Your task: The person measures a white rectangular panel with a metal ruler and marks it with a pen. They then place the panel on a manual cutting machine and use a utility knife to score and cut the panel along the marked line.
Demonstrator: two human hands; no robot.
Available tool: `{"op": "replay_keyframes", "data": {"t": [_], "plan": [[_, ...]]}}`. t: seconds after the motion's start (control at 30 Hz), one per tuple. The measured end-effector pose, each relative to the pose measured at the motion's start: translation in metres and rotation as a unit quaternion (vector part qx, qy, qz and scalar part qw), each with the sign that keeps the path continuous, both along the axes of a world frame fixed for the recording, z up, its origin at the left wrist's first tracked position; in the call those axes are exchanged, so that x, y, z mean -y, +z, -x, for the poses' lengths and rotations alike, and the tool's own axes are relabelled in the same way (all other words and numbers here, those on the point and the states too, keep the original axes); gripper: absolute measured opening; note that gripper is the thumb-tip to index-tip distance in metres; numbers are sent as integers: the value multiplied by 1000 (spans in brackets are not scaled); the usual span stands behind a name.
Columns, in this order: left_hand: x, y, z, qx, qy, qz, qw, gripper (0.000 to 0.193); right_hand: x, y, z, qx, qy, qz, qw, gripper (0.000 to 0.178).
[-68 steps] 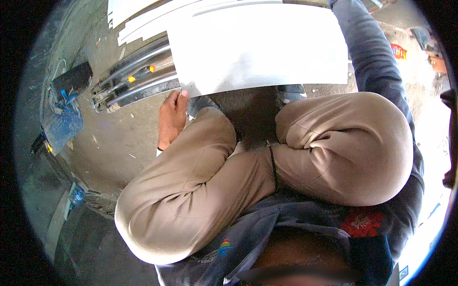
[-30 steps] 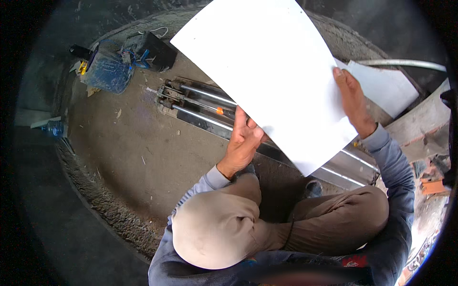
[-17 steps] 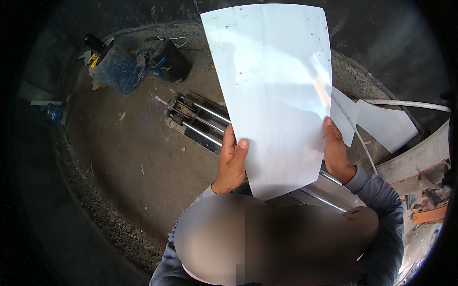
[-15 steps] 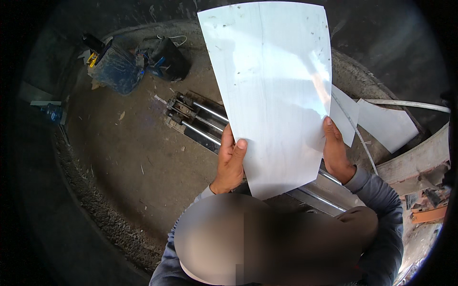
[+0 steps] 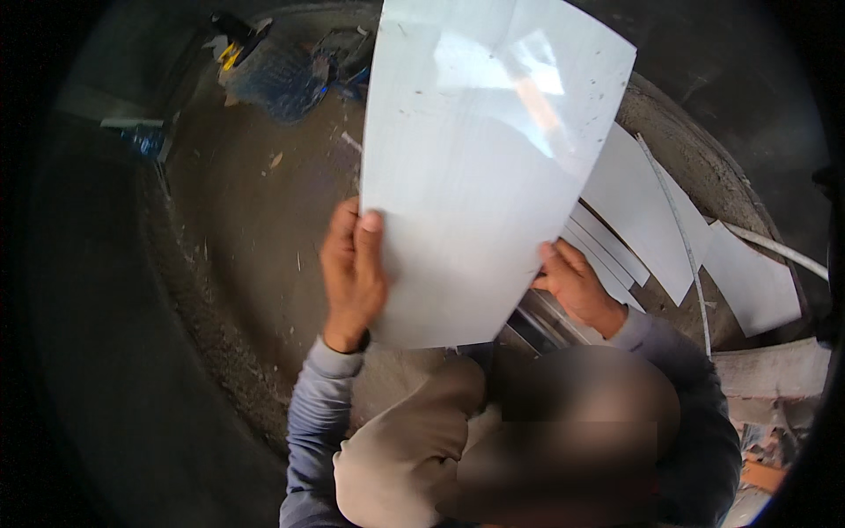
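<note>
A large glossy white tile (image 5: 466,202) with small dark specks is held up in front of me, its top edge running out of the picture. My left hand (image 5: 354,273) grips the lower left edge, thumb on the face and fingers behind. On the lower right edge, my right hand (image 5: 576,282) closes in the same way. Light reflects off the tile's upper part. Beneath it, metal rails (image 5: 546,321), perhaps of a tile cutter, show only in part; the tile hides the rest.
Several cut white pieces (image 5: 647,220) lie on the right, with a thin measuring strip (image 5: 673,207) across them. A pale hose or pipe (image 5: 779,251) runs beyond. A dusty blue bucket (image 5: 282,79) stands at the far left, a plastic bottle (image 5: 145,141) farther left. Curved edging (image 5: 194,326) bounds the dirt floor.
The tile has tilted clockwise, and both hands have shifted left with it, still gripping its edges. The view has also moved, and more white pieces on the right now show.
</note>
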State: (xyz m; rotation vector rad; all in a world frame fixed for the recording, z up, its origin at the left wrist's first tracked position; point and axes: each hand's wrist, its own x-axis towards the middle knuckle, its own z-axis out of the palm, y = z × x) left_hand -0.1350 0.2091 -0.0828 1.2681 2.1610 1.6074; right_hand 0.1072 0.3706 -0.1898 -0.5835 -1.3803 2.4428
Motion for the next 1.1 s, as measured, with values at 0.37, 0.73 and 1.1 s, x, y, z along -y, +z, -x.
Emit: {"op": "replay_keyframes", "data": {"t": [0.37, 0.73, 1.1], "plan": [[203, 41, 25, -19, 208, 197, 958, 45, 99, -59, 65, -107, 440, 273, 849, 60], [300, -114, 35, 115, 215, 289, 926, 51, 160, -114, 77, 5, 352, 289, 890, 47], [449, -177, -89, 108, 589, 284, 749, 84, 218, -187, 68, 43, 272, 304, 912, 32]]}}
